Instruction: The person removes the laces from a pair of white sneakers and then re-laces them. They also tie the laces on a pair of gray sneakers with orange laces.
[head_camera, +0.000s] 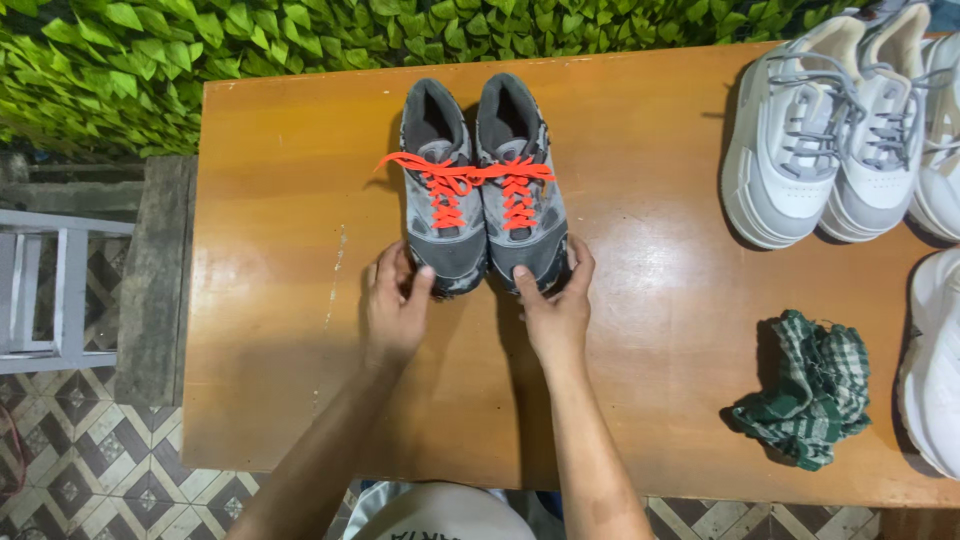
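Two grey sneakers with bright orange laces stand side by side on a brown wooden table (280, 330), toes pointing toward me. My left hand (394, 305) grips the toe of the left grey sneaker (440, 195). My right hand (556, 300) holds the toe of the right grey sneaker (520, 185), thumb on top. The two shoes touch each other along their inner sides. The orange laces spread out sideways across both shoes.
A pair of white and grey sneakers (820, 130) stands at the table's far right, with another white shoe (930, 360) at the right edge. A crumpled green checked cloth (805, 390) lies near the front right. A leafy green wall (150, 60) is behind; a white frame (50, 290) stands on the tiled floor to the left.
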